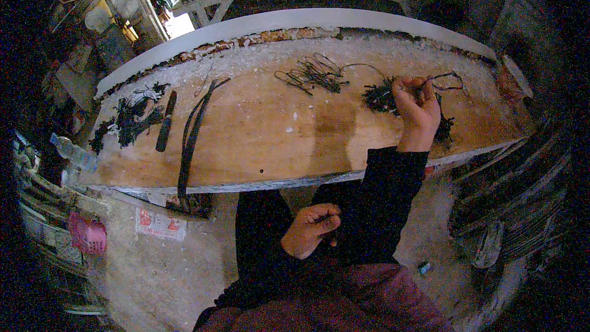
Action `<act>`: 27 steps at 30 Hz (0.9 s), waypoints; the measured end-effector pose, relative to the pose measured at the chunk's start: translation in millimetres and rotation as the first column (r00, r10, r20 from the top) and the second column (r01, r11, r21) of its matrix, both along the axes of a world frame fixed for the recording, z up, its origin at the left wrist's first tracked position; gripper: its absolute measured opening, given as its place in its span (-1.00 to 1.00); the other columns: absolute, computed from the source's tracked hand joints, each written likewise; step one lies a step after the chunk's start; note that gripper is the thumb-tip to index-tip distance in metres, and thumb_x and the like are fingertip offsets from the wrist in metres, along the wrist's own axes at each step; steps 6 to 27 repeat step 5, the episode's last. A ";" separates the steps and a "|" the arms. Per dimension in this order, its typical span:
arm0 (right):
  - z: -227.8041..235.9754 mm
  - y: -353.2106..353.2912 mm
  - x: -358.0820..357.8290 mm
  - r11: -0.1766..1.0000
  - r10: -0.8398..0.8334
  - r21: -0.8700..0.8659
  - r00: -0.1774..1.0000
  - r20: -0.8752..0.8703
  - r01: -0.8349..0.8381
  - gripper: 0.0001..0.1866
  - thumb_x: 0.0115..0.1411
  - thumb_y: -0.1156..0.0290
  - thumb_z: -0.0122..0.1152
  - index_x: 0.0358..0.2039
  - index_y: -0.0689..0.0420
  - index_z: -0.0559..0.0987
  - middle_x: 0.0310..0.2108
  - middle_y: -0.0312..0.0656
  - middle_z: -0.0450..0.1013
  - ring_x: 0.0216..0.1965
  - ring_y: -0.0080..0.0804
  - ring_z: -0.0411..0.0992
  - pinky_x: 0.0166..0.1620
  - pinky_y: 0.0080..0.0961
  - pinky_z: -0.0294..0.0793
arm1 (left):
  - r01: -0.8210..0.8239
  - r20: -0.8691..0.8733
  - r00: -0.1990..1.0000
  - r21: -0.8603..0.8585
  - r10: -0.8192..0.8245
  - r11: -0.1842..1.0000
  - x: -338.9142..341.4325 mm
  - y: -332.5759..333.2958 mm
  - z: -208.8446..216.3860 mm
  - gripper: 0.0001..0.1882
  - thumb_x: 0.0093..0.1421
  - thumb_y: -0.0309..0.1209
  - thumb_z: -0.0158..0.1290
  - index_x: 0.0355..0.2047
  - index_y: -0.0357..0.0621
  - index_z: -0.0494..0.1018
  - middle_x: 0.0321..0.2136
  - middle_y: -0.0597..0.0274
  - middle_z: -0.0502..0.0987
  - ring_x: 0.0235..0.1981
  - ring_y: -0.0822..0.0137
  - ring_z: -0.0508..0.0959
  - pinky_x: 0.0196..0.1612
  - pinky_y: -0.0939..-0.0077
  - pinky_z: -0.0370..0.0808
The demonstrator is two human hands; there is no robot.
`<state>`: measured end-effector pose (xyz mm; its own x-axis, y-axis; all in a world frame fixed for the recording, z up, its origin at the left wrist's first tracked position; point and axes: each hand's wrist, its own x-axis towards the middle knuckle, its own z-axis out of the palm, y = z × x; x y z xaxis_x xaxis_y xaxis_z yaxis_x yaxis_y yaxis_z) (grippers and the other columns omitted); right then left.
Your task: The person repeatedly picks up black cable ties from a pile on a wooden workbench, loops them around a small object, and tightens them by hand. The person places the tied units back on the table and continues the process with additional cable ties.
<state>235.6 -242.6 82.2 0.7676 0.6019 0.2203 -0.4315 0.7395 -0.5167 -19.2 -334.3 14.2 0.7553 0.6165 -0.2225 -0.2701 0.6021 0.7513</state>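
Note:
My right hand (418, 110) is raised over the right part of the wooden board, its fingers pinched on a thin dark cord (453, 75) that loops out to the right. A loose tangle of similar cord (314, 75) lies to its left, with one strand running toward the hand. Beneath and beside this hand sits a pile of black knotted bits (378, 98), partly covered by it. My left hand (311, 230) is held low in front of my lap, off the board's near edge. Its fingers are curled around a small dark thing, too unclear to name.
On the board's left lie a dark knife-like tool (166, 122), long black straps (195, 124) hanging over the near edge, and a heap of black and grey scraps (132, 117). Beyond are a plastic bottle (74, 152) and a pink container (87, 233). A white raised edge (295, 21) borders the far side.

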 end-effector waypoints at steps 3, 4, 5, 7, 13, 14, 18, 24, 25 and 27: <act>-2.6 -0.3 20.5 0.909 0.397 0.317 0.796 -0.457 -0.271 -0.97 0.09 0.44 0.07 -0.45 0.10 0.44 -0.55 -0.19 0.30 -0.37 -0.35 0.25 -0.19 -0.25 0.17 | 0.107 0.184 0.974 0.141 -0.133 0.984 2.2 7.7 -12.4 -0.81 0.14 -0.30 0.03 -0.37 -0.18 0.41 -0.53 0.32 0.37 -0.52 0.45 0.40 -0.47 0.54 0.45; 0.8 -1.5 33.9 0.800 0.592 0.515 0.545 -0.594 -0.308 -0.96 0.09 0.43 0.07 -0.43 0.09 0.44 -0.55 -0.18 0.30 -0.34 -0.34 0.25 -0.19 -0.25 0.17 | 0.080 0.217 0.968 0.210 -0.126 0.974 1.7 11.5 -19.0 -0.78 0.13 -0.27 0.04 -0.35 -0.18 0.41 -0.50 0.32 0.37 -0.49 0.43 0.41 -0.45 0.51 0.45; -4.3 -0.1 38.4 0.800 0.592 0.515 0.544 -0.595 -0.308 -0.96 0.09 0.43 0.07 -0.43 0.09 0.44 -0.55 -0.18 0.30 -0.34 -0.34 0.25 -0.19 -0.25 0.17 | 0.047 0.263 0.957 0.276 -0.123 0.960 -0.1 16.2 -26.5 -0.75 0.12 -0.25 0.05 -0.33 -0.18 0.40 -0.47 0.31 0.37 -0.46 0.41 0.41 -0.44 0.47 0.46; -4.3 -0.1 38.4 0.800 0.592 0.515 0.544 -0.595 -0.308 -0.96 0.09 0.43 0.07 -0.43 0.09 0.44 -0.55 -0.18 0.30 -0.34 -0.34 0.25 -0.19 -0.25 0.17 | 0.047 0.263 0.957 0.276 -0.123 0.960 -0.1 16.2 -26.5 -0.75 0.12 -0.25 0.05 -0.33 -0.18 0.40 -0.47 0.31 0.37 -0.46 0.41 0.41 -0.44 0.47 0.46; -4.3 -0.1 38.4 0.800 0.592 0.515 0.544 -0.595 -0.308 -0.96 0.09 0.43 0.07 -0.43 0.09 0.44 -0.55 -0.18 0.30 -0.34 -0.34 0.25 -0.19 -0.25 0.17 | 0.047 0.263 0.957 0.276 -0.123 0.960 -0.1 16.2 -26.5 -0.75 0.12 -0.25 0.05 -0.33 -0.18 0.40 -0.47 0.31 0.37 -0.46 0.41 0.41 -0.44 0.47 0.46; -4.3 -0.1 38.4 0.800 0.592 0.515 0.544 -0.595 -0.308 -0.96 0.09 0.43 0.07 -0.43 0.09 0.44 -0.55 -0.18 0.30 -0.34 -0.34 0.25 -0.19 -0.25 0.17 | 0.047 0.263 0.957 0.276 -0.123 0.960 -0.1 16.2 -26.5 -0.75 0.12 -0.25 0.05 -0.33 -0.18 0.40 -0.47 0.31 0.37 -0.46 0.41 0.41 -0.44 0.47 0.46; -4.3 -0.1 38.4 0.800 0.592 0.515 0.544 -0.595 -0.308 -0.96 0.09 0.43 0.07 -0.43 0.09 0.44 -0.55 -0.18 0.30 -0.34 -0.34 0.25 -0.19 -0.25 0.17 | 0.047 0.263 0.957 0.276 -0.123 0.960 -0.1 16.2 -26.5 -0.75 0.12 -0.25 0.05 -0.33 -0.18 0.40 -0.47 0.31 0.37 -0.46 0.41 0.41 -0.44 0.47 0.46; -4.3 -0.1 38.4 0.800 0.592 0.515 0.544 -0.595 -0.308 -0.96 0.09 0.43 0.07 -0.43 0.09 0.44 -0.55 -0.18 0.30 -0.34 -0.34 0.25 -0.19 -0.25 0.17 | 0.047 0.263 0.957 0.276 -0.123 0.960 -0.1 16.2 -26.5 -0.75 0.12 -0.25 0.05 -0.33 -0.18 0.40 -0.47 0.31 0.37 -0.46 0.41 0.41 -0.44 0.47 0.46; -4.3 -0.1 38.4 0.800 0.592 0.515 0.544 -0.595 -0.308 -0.96 0.09 0.43 0.07 -0.43 0.09 0.44 -0.55 -0.18 0.30 -0.34 -0.34 0.25 -0.19 -0.25 0.17 | 0.047 0.263 0.957 0.276 -0.123 0.960 -0.1 16.2 -26.5 -0.75 0.12 -0.25 0.05 -0.33 -0.18 0.40 -0.47 0.31 0.37 -0.46 0.41 0.41 -0.44 0.47 0.46; -4.3 -0.1 38.4 0.800 0.592 0.515 0.544 -0.595 -0.308 -0.96 0.09 0.43 0.07 -0.43 0.09 0.44 -0.55 -0.18 0.30 -0.34 -0.34 0.25 -0.19 -0.25 0.17 | 0.047 0.263 0.957 0.276 -0.123 0.960 -0.1 16.2 -26.5 -0.75 0.12 -0.25 0.05 -0.33 -0.18 0.40 -0.47 0.31 0.37 -0.46 0.41 0.41 -0.44 0.47 0.46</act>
